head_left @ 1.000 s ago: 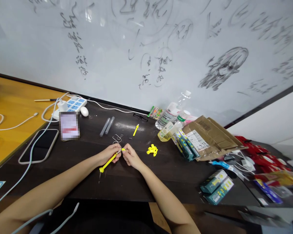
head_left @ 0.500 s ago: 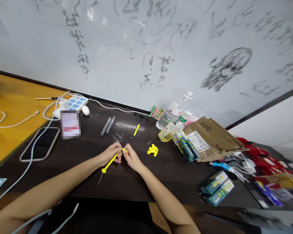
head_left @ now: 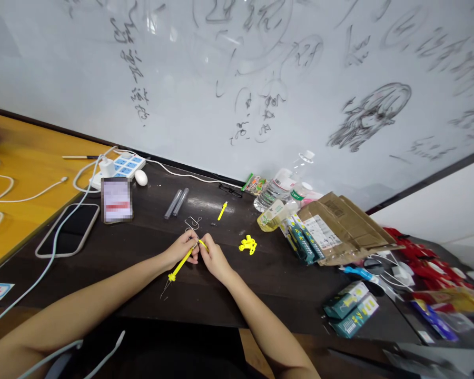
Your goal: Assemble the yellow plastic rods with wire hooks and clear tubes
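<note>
Left hand (head_left: 185,247) holds a yellow rod (head_left: 181,265) (right hand (head_left: 215,259), a yellow piece (head_left: 203,243)).

Counter (head_left: 276,284) before a whiteboard (head_left: 201,121)
On it, phone (head_left: 69,231) left, tubes (head_left: 173,204) behind the left hand (head_left: 184,248), bottles (head_left: 274,190) and package (head_left: 349,223) right, two boxes (head_left: 356,317) before the package.

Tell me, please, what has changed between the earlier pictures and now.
Only slight changes: the lower end of the yellow rod held by the left hand has swung a little rightward, and more of the yellow piece pinched by the right hand shows. Nothing was visibly taken up or let go. The yellow pile, loose yellow stick and clear tubes stayed put; the view itself shifted slightly.
</note>
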`<action>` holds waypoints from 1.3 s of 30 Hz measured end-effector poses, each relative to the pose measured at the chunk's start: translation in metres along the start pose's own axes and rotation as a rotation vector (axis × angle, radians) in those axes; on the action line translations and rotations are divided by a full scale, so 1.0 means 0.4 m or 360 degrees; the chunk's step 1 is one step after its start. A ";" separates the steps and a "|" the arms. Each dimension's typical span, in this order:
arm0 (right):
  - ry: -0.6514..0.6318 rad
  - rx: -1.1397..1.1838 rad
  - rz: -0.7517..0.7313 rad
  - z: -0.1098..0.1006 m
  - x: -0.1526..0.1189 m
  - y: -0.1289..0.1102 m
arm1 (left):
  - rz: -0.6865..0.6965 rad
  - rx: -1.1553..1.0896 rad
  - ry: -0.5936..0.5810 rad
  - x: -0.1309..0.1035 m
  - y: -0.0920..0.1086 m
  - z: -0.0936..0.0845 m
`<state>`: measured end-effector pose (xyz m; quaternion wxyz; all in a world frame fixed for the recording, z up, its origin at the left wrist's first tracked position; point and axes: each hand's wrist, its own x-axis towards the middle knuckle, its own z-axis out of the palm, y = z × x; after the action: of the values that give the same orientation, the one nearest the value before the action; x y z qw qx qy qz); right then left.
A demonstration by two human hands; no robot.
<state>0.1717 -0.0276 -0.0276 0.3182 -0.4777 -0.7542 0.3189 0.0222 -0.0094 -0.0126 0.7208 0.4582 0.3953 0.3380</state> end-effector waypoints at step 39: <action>0.0206 0.0354 -0.0054 -0.001 0.016 0.023 | 0.0105 0.0036 -0.0045 0.016 -0.014 -0.018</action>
<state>0.1746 -0.0183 -0.0335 0.4226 -0.4463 -0.7001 0.3635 0.0197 -0.0032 -0.0213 0.7097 0.4837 0.3734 0.3506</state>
